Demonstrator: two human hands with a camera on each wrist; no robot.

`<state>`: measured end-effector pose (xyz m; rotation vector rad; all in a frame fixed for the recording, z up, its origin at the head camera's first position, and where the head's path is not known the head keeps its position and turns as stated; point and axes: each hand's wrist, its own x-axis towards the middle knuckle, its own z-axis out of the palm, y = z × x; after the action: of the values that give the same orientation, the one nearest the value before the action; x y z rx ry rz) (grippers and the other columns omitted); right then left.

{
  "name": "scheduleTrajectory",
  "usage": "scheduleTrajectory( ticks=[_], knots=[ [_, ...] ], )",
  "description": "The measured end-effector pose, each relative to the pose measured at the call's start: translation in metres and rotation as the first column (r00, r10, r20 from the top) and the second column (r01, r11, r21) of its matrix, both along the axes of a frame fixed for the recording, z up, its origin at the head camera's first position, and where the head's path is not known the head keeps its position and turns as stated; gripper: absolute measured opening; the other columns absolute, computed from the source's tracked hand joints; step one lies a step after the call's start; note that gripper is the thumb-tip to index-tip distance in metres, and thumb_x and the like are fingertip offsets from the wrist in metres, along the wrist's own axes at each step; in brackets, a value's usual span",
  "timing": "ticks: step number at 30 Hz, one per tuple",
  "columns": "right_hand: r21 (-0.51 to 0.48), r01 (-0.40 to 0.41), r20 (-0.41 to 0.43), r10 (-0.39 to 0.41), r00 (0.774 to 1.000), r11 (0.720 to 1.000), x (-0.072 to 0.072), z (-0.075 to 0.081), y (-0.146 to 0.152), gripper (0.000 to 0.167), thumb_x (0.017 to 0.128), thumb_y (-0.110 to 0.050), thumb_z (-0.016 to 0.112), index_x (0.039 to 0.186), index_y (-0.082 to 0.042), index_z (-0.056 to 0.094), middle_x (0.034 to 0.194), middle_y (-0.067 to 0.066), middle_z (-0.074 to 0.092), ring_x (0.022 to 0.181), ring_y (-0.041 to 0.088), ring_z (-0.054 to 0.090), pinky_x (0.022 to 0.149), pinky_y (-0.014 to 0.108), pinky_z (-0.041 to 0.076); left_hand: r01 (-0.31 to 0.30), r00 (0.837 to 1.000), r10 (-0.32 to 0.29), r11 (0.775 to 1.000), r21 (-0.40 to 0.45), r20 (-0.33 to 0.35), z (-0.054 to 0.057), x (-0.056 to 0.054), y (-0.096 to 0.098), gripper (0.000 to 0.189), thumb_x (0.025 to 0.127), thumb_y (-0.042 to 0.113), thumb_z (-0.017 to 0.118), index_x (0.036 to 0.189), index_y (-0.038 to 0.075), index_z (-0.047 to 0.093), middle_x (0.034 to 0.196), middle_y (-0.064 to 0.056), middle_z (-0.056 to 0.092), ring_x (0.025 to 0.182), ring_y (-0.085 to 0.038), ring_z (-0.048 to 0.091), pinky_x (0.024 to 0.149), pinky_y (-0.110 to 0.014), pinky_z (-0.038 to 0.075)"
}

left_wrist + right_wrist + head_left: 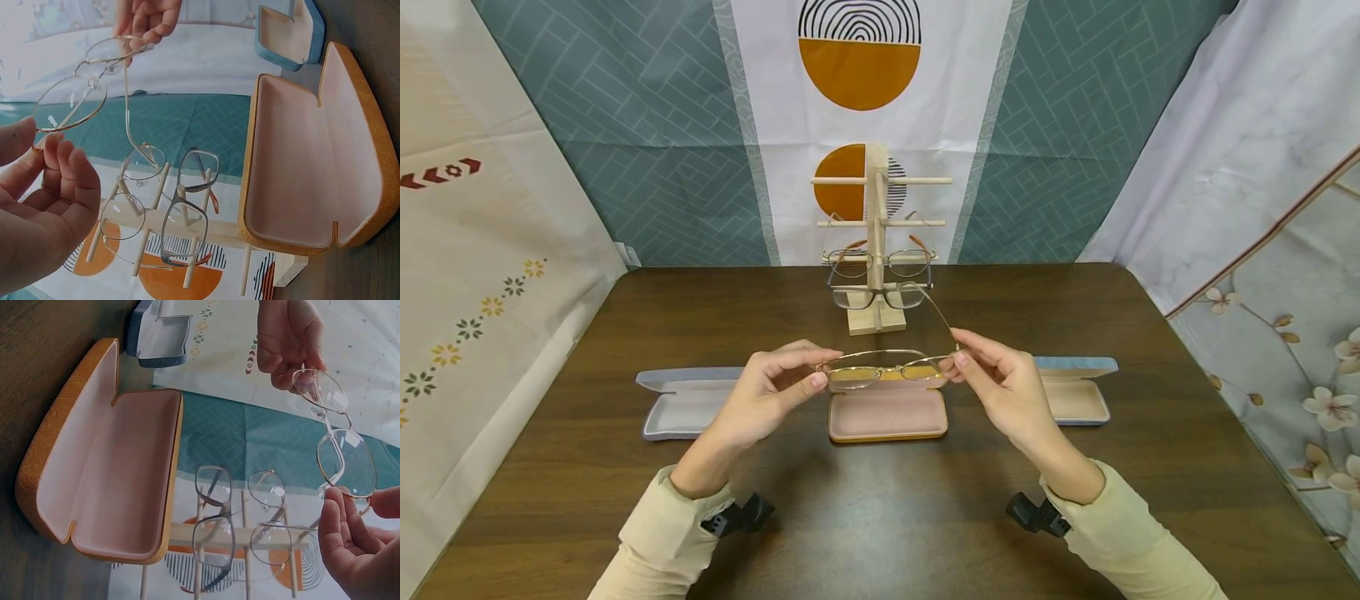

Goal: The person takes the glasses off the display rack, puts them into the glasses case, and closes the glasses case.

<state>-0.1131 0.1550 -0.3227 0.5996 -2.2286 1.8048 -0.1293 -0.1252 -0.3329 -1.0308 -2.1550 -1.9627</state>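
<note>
Both hands hold a pair of thin gold-rimmed glasses [891, 369] in the air above an open orange case with pink lining [887, 418]. My left hand [767, 387] pinches one end of the frame between thumb and fingers. At the other end, my right hand [1006, 390] pinches the frame near its hinge. One temple sticks out from the right-hand end, away from me; the other lies folded across behind the lenses. Both lenses show in the left wrist view, and the orange case [287, 162] stands beside them.
Behind the hands stands a wooden display rack [877, 200] with a gold-rimmed pair [908, 264] and a dark-framed pair [853, 298] on its pegs. An open grey-blue case [677, 417] is at left, an open blue case with beige lining [1078, 402] at right.
</note>
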Motion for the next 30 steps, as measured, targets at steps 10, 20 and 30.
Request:
scheduleTrajectory(
  ticks=[10,20,30],
  knots=[
    [0.018,0.031,0.034,-0.031,0.999,0.999,0.0011,0.0009,-0.0018,0.036,0.085,0.007,0.057,0.12,0.009,0.053,0.089,0.024,0.065,0.076,0.008,0.063,0.069,0.02,0.051,-0.062,0.998,0.062,0.998,0.001,-0.02,0.0013,0.0033,0.0023,0.022,0.085,-0.01,0.054,0.107,-0.011,0.06,0.09,-0.001,0.058,0.06,-0.01,0.048,0.048,-0.024,0.042],
    [0.032,0.068,0.008,-0.069,0.998,0.997,-0.0002,0.0015,-0.0025,0.039,0.081,0.008,0.061,0.119,0.008,0.055,0.087,0.023,0.065,0.073,0.006,0.062,0.063,0.016,0.049,0.032,0.998,-0.032,0.999,0.001,0.06,-0.0004,0.0018,0.0004,0.028,0.088,-0.008,0.052,0.114,-0.017,0.053,0.074,-0.019,0.066,0.06,-0.012,0.061,0.05,-0.028,0.05],
    [0.032,0.073,0.016,-0.073,0.997,0.997,-0.001,0.0,-0.0024,0.039,0.081,0.008,0.062,0.119,0.007,0.056,0.086,0.022,0.065,0.073,0.007,0.062,0.063,0.016,0.049,0.092,0.993,-0.097,0.993,0.072,0.069,-0.0019,0.0006,0.0005,0.028,0.088,-0.011,0.05,0.114,-0.022,0.049,0.088,-0.034,0.06,0.075,-0.017,0.067,0.064,-0.037,0.054]
  ],
)
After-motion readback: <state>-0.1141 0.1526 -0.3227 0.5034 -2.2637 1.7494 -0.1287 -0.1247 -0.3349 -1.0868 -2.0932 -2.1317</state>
